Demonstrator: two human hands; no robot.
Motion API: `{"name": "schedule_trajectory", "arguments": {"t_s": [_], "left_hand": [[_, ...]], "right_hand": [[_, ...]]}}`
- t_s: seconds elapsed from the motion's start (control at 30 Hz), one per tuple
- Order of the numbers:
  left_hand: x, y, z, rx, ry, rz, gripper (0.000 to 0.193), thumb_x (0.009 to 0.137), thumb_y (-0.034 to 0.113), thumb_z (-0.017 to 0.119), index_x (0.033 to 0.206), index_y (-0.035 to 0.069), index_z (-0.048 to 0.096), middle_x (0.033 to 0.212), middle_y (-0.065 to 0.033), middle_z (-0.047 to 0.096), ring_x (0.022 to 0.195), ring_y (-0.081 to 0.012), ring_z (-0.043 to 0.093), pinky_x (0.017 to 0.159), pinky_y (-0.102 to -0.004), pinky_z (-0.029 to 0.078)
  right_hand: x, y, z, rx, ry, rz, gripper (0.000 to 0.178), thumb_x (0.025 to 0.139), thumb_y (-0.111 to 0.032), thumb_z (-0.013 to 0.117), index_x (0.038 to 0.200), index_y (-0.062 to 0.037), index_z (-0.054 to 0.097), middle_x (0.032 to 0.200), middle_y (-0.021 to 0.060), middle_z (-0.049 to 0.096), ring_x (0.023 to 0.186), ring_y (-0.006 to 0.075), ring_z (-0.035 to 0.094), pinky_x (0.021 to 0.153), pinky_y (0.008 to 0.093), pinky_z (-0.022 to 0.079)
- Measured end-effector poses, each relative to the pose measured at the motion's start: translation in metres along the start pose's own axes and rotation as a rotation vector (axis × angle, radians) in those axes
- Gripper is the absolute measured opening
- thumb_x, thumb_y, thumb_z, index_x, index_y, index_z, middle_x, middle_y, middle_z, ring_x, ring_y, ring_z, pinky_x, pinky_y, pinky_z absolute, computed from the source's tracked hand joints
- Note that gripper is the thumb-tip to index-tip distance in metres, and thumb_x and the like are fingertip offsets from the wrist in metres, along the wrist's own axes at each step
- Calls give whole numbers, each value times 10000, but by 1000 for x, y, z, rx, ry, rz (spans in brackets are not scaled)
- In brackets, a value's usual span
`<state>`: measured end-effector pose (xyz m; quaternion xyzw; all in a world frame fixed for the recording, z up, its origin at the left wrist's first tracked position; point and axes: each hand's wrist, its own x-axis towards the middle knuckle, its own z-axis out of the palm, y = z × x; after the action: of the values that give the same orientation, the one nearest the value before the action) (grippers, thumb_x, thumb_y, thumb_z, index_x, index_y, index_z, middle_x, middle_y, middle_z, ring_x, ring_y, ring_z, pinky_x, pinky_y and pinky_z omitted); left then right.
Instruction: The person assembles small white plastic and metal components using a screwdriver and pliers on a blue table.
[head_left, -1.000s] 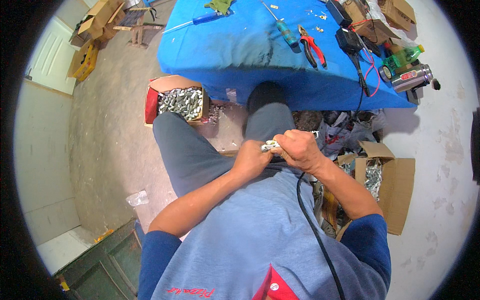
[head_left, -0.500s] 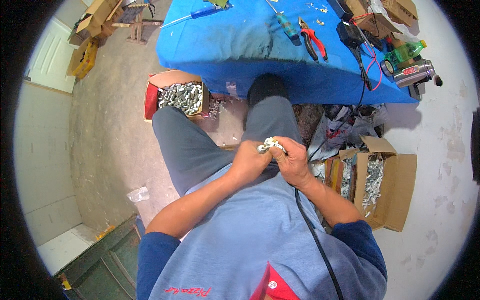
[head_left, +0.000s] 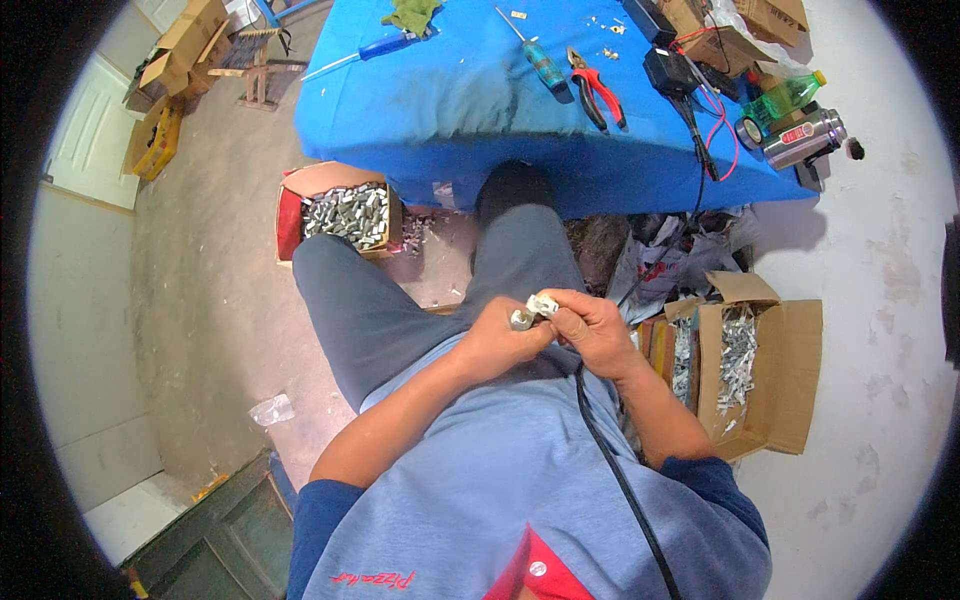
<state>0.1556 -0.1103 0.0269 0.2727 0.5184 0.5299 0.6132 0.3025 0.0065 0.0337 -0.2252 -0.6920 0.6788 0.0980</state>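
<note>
Both my hands meet over my lap, fingers closed. Between thumb and fingers of my left hand (head_left: 500,342) sits a small grey block with a whitish end (head_left: 521,319). My right hand (head_left: 597,338) pinches a small white plastic piece (head_left: 542,305), whose far end shows above the fingertips. The two pieces lie close side by side; my fingers hide whether they touch. Nearest to the hands otherwise is a black cable (head_left: 598,445), running over my shirt below the right hand.
A blue-covered table (head_left: 440,130) stands ahead, bearing a blue screwdriver (head_left: 390,45), a teal screwdriver (head_left: 545,68), red-handled pliers (head_left: 597,92) and a steel flask (head_left: 808,138). An open box (head_left: 290,215) of grey blocks stands left of my knees; a cardboard box (head_left: 795,375) with whitish pieces stands right.
The white piece and the grey block now show as two separate ends, with a piece in each hand. The whole view has shifted slightly, so the table and boxes sit further left.
</note>
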Motion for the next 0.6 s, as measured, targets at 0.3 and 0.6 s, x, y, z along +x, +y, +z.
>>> {"name": "schedule_trajectory", "arguments": {"t_s": [0.3, 0.6], "left_hand": [[0, -4, -8, 102, -96, 51, 399, 942, 263, 633, 605, 79, 525, 580, 69, 421, 543, -31, 340, 460, -266, 254], [1, -6, -4, 261, -35, 117, 437, 940, 292, 649, 602, 49, 518, 586, 77, 383, 573, -33, 321, 479, -281, 264]], "right_hand": [[-21, 8, -53, -276, 396, -140, 355, 1029, -254, 498, 1234, 14, 608, 733, -6, 550, 634, 81, 462, 582, 232, 379], [-210, 103, -342, -1357, 1304, 150, 509, 1030, -466, 387, 1137, -39, 642, 970, 179, 700, 881, 376, 656, 751, 483, 480]]}}
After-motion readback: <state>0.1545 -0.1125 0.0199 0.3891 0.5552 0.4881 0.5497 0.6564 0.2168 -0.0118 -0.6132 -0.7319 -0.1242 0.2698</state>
